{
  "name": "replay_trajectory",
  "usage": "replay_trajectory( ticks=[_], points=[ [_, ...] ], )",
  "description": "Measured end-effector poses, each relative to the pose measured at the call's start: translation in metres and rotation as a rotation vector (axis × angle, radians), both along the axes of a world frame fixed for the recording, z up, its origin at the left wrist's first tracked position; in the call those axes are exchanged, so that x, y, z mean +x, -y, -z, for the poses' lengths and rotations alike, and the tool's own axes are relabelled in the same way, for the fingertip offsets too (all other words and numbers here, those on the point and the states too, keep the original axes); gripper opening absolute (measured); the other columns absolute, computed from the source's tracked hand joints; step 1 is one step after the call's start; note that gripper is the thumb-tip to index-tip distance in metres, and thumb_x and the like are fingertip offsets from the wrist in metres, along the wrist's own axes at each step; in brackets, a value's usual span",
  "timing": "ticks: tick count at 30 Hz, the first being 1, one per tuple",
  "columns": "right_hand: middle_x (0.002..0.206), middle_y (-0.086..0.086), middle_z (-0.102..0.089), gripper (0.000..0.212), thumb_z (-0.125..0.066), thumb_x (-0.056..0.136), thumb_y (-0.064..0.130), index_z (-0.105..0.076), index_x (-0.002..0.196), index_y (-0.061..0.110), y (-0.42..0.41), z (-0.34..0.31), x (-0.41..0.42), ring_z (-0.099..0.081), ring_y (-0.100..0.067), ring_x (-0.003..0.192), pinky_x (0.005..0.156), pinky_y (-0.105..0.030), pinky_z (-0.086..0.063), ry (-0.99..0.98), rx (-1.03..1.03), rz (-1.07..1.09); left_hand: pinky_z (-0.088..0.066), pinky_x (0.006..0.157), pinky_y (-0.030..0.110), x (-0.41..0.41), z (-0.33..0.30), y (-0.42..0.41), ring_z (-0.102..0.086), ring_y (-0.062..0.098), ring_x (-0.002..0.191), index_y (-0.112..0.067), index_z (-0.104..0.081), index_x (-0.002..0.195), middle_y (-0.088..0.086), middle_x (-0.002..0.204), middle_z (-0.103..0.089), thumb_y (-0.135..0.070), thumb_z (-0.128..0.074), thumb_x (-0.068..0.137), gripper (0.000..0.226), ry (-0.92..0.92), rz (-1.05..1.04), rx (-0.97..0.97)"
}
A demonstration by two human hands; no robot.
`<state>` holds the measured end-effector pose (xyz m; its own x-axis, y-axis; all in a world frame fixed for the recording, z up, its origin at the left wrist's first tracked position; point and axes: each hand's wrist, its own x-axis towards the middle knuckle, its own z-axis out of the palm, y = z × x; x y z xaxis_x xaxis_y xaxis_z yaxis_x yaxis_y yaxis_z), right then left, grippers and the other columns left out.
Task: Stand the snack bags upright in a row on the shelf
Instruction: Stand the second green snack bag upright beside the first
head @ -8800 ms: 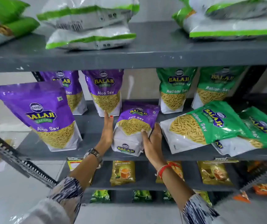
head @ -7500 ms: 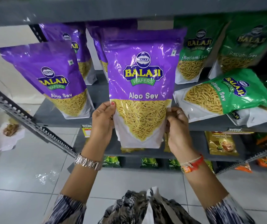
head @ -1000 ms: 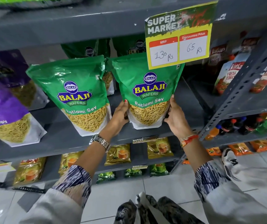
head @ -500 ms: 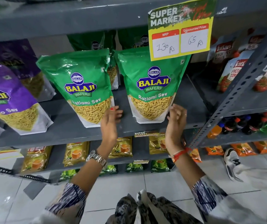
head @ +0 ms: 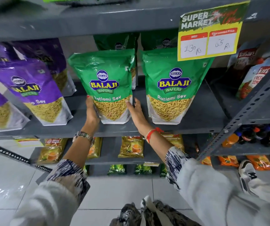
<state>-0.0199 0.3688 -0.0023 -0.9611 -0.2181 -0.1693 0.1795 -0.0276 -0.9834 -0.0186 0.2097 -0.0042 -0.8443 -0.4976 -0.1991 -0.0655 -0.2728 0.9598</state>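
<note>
Standing upright near shelf (head: 203, 110) front edge, left green bag (head: 105, 82) sat between hands: left hand (head: 91, 112) pressed straight-fingered against lower left side, right hand (head: 136, 111) open, fingers spread, beside right side.

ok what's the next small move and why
Probably press both hands in and square the left green bag with the right green bag: it seems to lean left. The left hand touches its side; the right hand is by the other.

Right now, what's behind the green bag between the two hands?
A rear green bag stands behind the front green bag: its dark top and a sliver of its right edge show. The rest is covered.
</note>
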Motion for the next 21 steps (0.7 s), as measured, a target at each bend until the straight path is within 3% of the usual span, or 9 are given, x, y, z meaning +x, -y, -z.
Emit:
replay_trajectory(
  ticks=[3,5,6,8,11,15,18,21],
  points=[
    [0.145,-0.018,-0.044,0.061,-0.051,0.092,0.031,-0.026,0.141,0.004,0.003,0.002,-0.003,-0.043,-0.028,0.133,0.107,-0.034,-0.035,-0.003,-0.045,-0.014,-0.04,0.102,0.043,0.004,0.004,-0.001,-0.053,0.026,0.118,-0.017,-0.042,0.126,0.008,0.129,-0.056,-0.041,-0.032,0.097,0.039,-0.021,0.045,-0.065],
    [0.137,-0.017,-0.051,0.051,-0.051,0.092,0.032,-0.034,0.134,0.007,0.001,0.006,-0.004,-0.049,-0.029,0.127,0.108,-0.043,-0.039,-0.026,-0.048,-0.001,-0.042,0.099,0.046,0.005,0.007,-0.002,-0.056,0.017,0.102,-0.029,-0.043,0.109,-0.001,0.114,-0.059,-0.044,-0.031,0.096,0.024,-0.015,0.077,-0.072],
    [0.136,-0.016,-0.052,0.048,-0.05,0.092,0.034,-0.036,0.132,0.01,-0.001,0.007,-0.004,-0.049,-0.029,0.126,0.108,-0.047,-0.04,-0.036,-0.042,0.0,-0.044,0.095,0.046,0.005,0.007,-0.002,-0.056,0.015,0.102,-0.031,-0.043,0.108,-0.002,0.117,-0.059,-0.048,-0.031,0.094,0.024,0.0,0.093,-0.082],
    [0.134,-0.012,-0.051,0.046,-0.048,0.093,0.035,-0.037,0.131,0.013,-0.004,0.007,-0.003,-0.048,-0.029,0.126,0.106,-0.047,-0.041,-0.054,-0.043,0.012,-0.047,0.088,0.042,0.007,0.008,-0.004,-0.055,0.018,0.11,-0.031,-0.04,0.115,0.0,0.128,-0.056,-0.051,-0.031,0.093,0.031,0.018,0.123,-0.1],
    [0.14,-0.009,-0.047,0.055,-0.047,0.093,0.036,-0.031,0.139,0.01,-0.008,0.008,-0.004,-0.042,-0.027,0.132,0.109,-0.04,-0.035,-0.049,-0.053,0.047,-0.046,0.094,0.05,0.008,0.007,-0.01,-0.053,0.021,0.116,-0.032,-0.037,0.114,-0.001,0.128,-0.053,-0.049,-0.031,0.094,0.027,0.015,0.15,-0.108],
    [0.151,-0.008,-0.036,0.067,-0.048,0.092,0.041,-0.021,0.145,0.011,-0.011,0.012,-0.005,-0.034,-0.023,0.138,0.116,-0.042,-0.026,-0.027,-0.027,0.048,-0.045,0.096,0.051,0.008,0.009,-0.014,-0.05,0.025,0.122,-0.022,-0.031,0.131,0.004,0.138,-0.048,-0.047,-0.029,0.096,0.043,0.001,0.155,-0.129],
    [0.14,-0.005,-0.046,0.062,-0.05,0.091,0.039,-0.03,0.141,0.009,-0.01,0.011,-0.003,-0.042,-0.019,0.13,0.109,-0.039,-0.034,-0.051,-0.044,0.102,-0.043,0.098,0.051,0.009,0.011,-0.014,-0.049,0.024,0.122,-0.022,-0.03,0.135,0.007,0.14,-0.047,-0.047,-0.03,0.095,0.047,0.035,0.103,-0.115],
    [0.132,-0.017,-0.051,0.048,-0.055,0.088,0.039,-0.046,0.127,0.011,-0.005,0.018,0.01,-0.049,-0.029,0.122,0.104,-0.046,-0.042,-0.114,-0.039,0.328,-0.039,0.1,0.046,0.015,0.014,-0.011,-0.05,0.017,0.117,-0.02,-0.034,0.134,0.005,0.136,-0.047,-0.043,-0.03,0.096,0.045,0.016,-0.007,-0.125]
  ],
)
